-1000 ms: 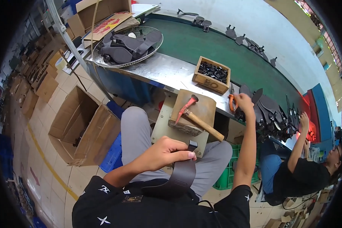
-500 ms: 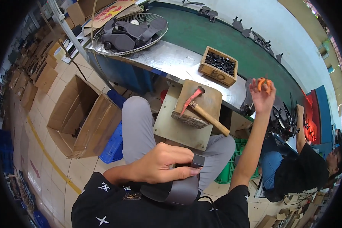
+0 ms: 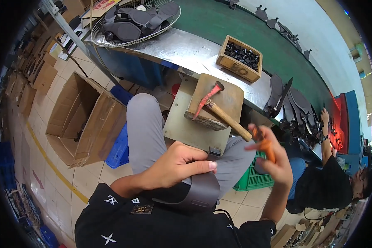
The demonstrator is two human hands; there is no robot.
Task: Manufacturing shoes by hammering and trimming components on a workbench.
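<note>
left grip (image 3: 175, 166): pinching dark sandal (image 3: 204, 192) | right grip (image 3: 279, 163): holding orange-handled pliers (image 3: 269, 149) | pliers right of sandal, not touching, axis blurred

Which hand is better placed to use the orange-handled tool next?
Probably the right: the right hand holds the orange-handled tool, while the left hand grips the dark curved piece.

Glare streaks the metal bench (image 3: 193, 48); the right hand (image 3: 280, 164) blurs.
</note>
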